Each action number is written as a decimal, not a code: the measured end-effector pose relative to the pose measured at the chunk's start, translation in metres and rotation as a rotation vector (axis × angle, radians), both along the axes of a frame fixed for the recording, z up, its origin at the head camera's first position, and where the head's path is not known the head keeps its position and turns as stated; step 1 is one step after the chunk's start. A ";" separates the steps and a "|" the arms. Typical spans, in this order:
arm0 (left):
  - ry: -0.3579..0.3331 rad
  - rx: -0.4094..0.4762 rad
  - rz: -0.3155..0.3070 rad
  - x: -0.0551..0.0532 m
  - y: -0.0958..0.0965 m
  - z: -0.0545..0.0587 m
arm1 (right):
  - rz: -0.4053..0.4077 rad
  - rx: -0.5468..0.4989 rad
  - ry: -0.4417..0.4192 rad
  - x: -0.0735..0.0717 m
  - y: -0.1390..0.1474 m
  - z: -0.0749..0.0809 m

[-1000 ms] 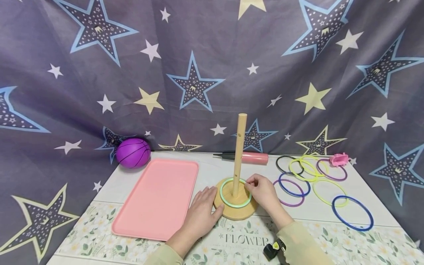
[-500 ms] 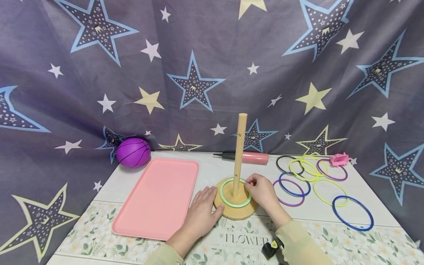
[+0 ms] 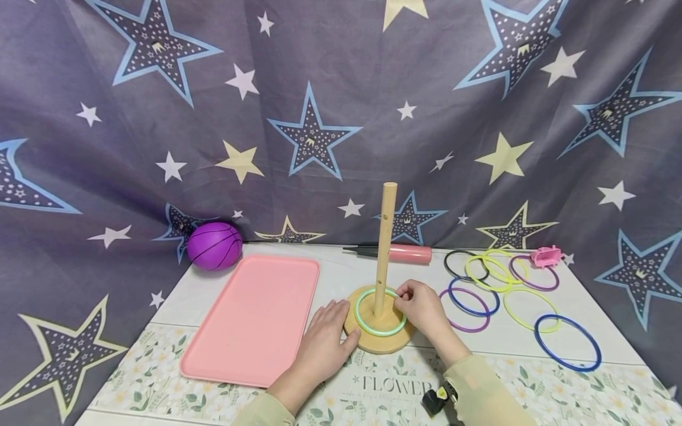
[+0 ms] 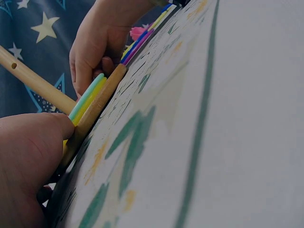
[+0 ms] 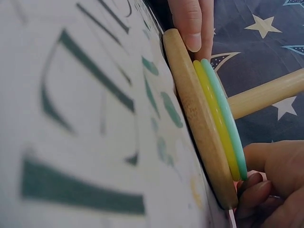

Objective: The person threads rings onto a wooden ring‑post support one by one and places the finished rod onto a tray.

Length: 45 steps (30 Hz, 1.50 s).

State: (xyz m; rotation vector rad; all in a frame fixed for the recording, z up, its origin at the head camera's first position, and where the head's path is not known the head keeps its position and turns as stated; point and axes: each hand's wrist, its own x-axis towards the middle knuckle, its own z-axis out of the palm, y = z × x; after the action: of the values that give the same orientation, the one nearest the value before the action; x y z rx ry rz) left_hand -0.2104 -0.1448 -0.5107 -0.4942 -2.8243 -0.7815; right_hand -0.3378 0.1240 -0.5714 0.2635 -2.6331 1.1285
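Observation:
A wooden peg (image 3: 386, 242) rises from a round wooden base (image 3: 385, 345) in the middle of the table. A mint green ring (image 3: 380, 334) circles its foot, and in the right wrist view a yellow ring (image 5: 213, 114) lies beneath it against the base. My left hand (image 3: 323, 343) rests along the base's left edge with fingers extended and thumb at the near rim. On the other side, my right hand (image 3: 422, 306) pinches the mint green ring at its right edge between thumb and bent fingers.
A pink tray (image 3: 250, 322) lies left, with a purple ball (image 3: 215, 246) behind it. At the back is a pink hand pump (image 3: 410, 254). Several loose rings, such as a blue ring (image 3: 567, 361), and a pink clip-like piece (image 3: 546, 257) lie right. A starry curtain (image 3: 319, 53) hangs behind.
The mint green ring has shifted very slightly right and toward me, with my right hand at its edge. My left hand has stayed where it was.

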 end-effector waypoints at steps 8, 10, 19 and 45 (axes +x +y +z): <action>0.004 -0.002 0.001 0.000 0.001 0.001 | 0.025 -0.026 -0.014 0.015 -0.003 0.020; 0.005 -0.001 -0.001 0.000 0.001 0.001 | 0.032 -0.043 -0.009 0.028 -0.008 0.038; 0.002 0.002 0.000 0.000 0.001 -0.001 | 0.016 -0.058 -0.160 0.059 -0.020 0.088; -0.011 0.006 -0.007 -0.001 -0.001 -0.001 | -0.028 -0.153 -0.143 0.109 0.088 0.167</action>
State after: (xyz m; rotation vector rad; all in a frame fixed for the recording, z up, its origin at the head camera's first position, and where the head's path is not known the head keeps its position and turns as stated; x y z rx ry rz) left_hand -0.2109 -0.1457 -0.5113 -0.5014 -2.8307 -0.7955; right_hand -0.2285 0.2123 -0.4048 0.1196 -2.6440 1.3782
